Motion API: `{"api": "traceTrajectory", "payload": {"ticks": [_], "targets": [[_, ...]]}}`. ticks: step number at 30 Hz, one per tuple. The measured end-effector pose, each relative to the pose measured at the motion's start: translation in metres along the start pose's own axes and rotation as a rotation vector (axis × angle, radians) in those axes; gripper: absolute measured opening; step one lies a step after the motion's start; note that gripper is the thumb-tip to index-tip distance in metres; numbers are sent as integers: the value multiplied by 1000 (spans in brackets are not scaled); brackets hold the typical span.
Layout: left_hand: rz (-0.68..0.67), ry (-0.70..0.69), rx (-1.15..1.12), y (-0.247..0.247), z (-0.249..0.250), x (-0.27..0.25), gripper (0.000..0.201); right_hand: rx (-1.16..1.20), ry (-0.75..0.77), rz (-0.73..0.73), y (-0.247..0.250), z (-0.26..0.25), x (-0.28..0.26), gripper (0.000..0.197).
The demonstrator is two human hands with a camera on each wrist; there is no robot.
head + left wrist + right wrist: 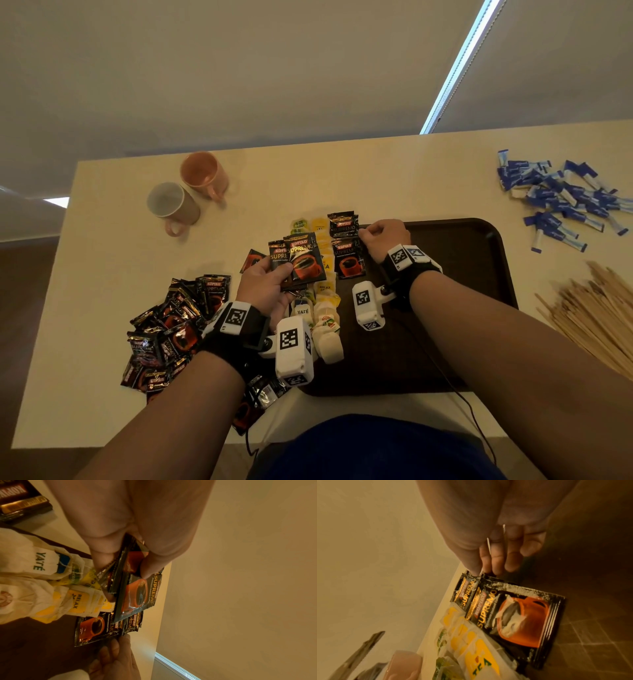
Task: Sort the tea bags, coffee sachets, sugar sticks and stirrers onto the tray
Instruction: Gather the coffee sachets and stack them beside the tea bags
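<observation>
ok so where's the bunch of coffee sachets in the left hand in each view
Head: held sachets left of centre, above the tea bags.
Left wrist: centre, fanned out below the left hand.
Right wrist: not clearly in it.
Shared landmark: the sachet stack on the tray.

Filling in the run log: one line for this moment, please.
left hand: grips black coffee sachets | right hand: pinches sachet stack on dark brown tray | sugar, stirrers: untouched
</observation>
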State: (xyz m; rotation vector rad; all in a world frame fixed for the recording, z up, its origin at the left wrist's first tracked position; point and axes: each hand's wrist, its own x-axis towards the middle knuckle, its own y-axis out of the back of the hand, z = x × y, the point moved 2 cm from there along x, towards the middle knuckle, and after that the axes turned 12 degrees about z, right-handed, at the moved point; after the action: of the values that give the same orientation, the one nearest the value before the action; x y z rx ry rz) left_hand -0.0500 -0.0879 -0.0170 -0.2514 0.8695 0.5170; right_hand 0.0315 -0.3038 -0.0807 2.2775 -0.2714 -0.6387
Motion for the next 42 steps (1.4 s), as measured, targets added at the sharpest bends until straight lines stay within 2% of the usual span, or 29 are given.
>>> {"api": "traceTrajectory", "payload": {"ticks": [7,15,20,24,31,35,39,42], "targets": [[-1,16,-7,0,0,2,15,37,-26,-62,-4,1,1,21],[8,8,-7,0,0,2,17,13,-39,-120,-2,5,-1,6],[4,9,3,0,-1,1,17,6,-49,-110,-6,11,-4,14],[1,8,8,-1,0,0,16,-78,-83,-135,-9,12,-9,32],[-1,4,17,0,0,-1,16,-102,-116,-190,-12,16,-14,23],[6,8,13,1,0,-1,15,-64,-103,-190,-8,18,-12,16],[-4,15,8,0,0,-2,16,-11,-102,-147,-6,24,-8,24],[-4,15,3,-1,0,-2,15,9,-80,-118,-4,24,-5,23]]}}
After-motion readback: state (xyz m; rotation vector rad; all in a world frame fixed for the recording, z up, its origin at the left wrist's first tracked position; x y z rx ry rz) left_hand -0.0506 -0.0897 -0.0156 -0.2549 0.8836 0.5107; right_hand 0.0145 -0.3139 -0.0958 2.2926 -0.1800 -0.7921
